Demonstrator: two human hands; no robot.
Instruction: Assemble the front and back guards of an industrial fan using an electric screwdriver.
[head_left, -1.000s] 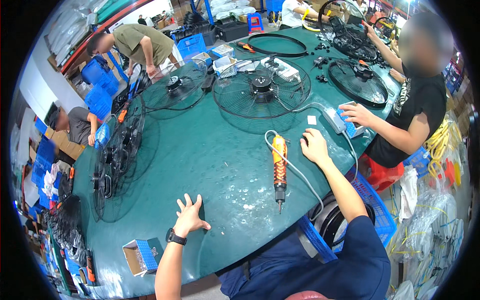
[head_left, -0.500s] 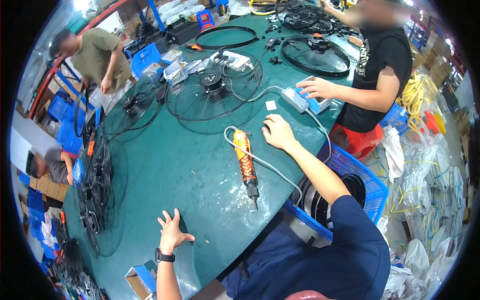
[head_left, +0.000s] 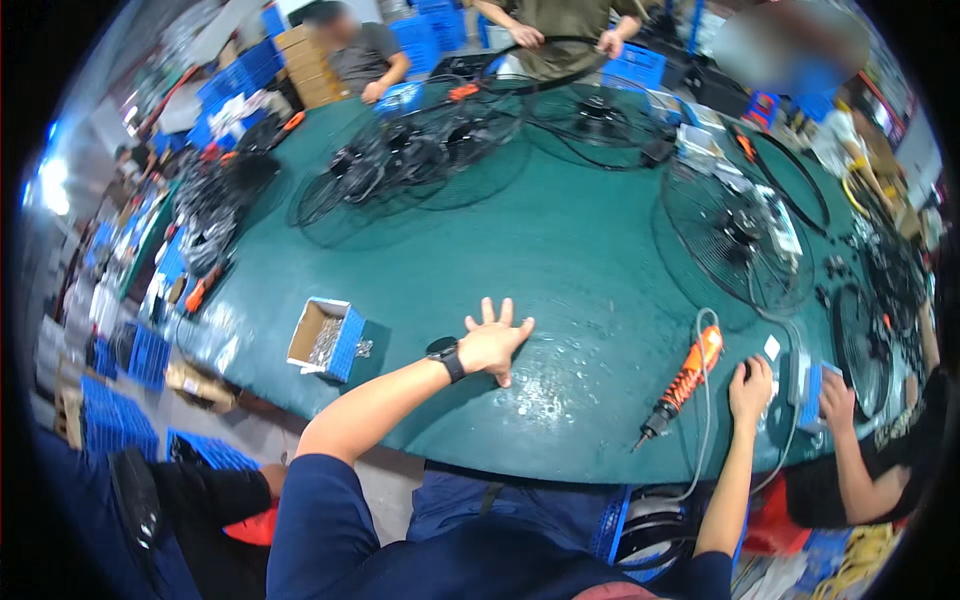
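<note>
My left hand [head_left: 490, 345], with a dark watch on the wrist, lies open on the green table [head_left: 420, 280], fingers spread and nothing held. My right hand [head_left: 750, 393] rests on the table further right, fingers loosely bent and a little apart, with no object visible in them. Between my hands, closer to the right one, lies an orange and black electric screwdriver [head_left: 684, 382], its bit toward me and its grey cable looping past my right hand. A small white square [head_left: 772, 347] sits just beyond that hand. Left of my left hand stands an open blue and white box [head_left: 328, 340] of small metal parts.
Black wire fan grilles with motors [head_left: 740, 228] stand at the right, with more [head_left: 410, 150] along the far side. A co-worker's hand [head_left: 836, 400] is by a blue box at right; another person holds a black ring [head_left: 560, 85] across the table. Grey power box [head_left: 800, 375].
The view has swung left, bringing the box of small metal parts fully into sight. My left hand remains spread on the table; my right hand stays resting near the screwdriver.
</note>
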